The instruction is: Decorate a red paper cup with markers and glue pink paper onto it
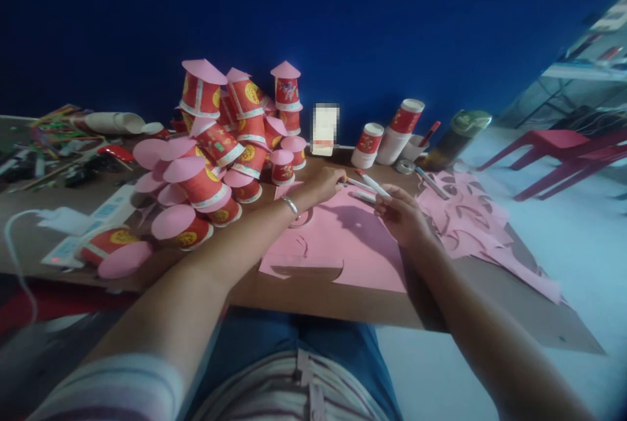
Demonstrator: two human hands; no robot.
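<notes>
My left hand (331, 184) is closed above the pink paper sheet (362, 238), with its fingers round a thin pale stick (356, 182) that has an orange end. What kind of tool that stick is, I cannot tell. In my right hand (401, 209) is a white pen (375, 185) with a reddish tip, pointing up and left towards the left hand. Just beneath it another slim pen-like thing (362, 197) lies on the paper. A ring (306, 217), partly hidden by my left wrist, rests on the sheet, which has curved cuts along its near edge.
Red paper cups with pink cone tops (203, 98) are stacked at left, near a power strip (93, 225). At the back stand more cups (368, 145), a tape roll (404, 166) and a dark jar (455, 137). Pink offcuts (465, 212) cover the right side; red stools (558, 143) stand beyond.
</notes>
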